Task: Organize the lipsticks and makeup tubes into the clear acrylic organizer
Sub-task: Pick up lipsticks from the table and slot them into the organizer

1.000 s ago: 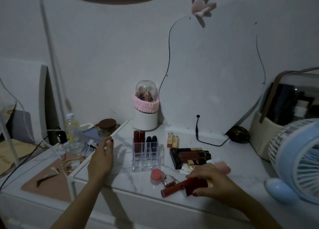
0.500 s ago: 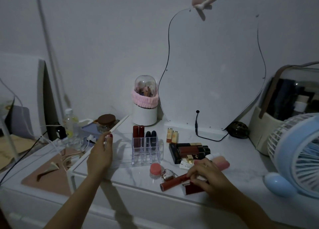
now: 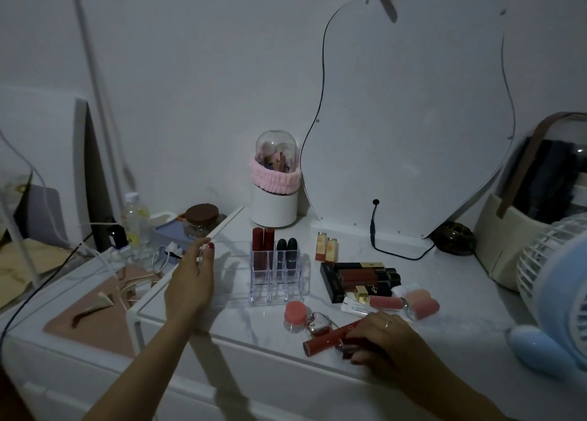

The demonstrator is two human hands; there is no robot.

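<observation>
Organizer (image 3: 275, 276) mid counter (image 3: 460, 297): four lipsticks (image 3: 263, 241) inside. Left hand (image 3: 190, 281) grips its left end. Right hand (image 3: 381, 338) grips red tube (image 3: 324, 341) near front edge.

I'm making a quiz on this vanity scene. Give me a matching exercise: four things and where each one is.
Things:
1. red tube
2. black lipsticks
3. pink-lidded jar
4. blue fan

Places:
A. standing in the clear organizer
B. far right of the table
C. under the right hand
D. just in front of the organizer

Pairs: 1-C, 2-A, 3-D, 4-B
</observation>
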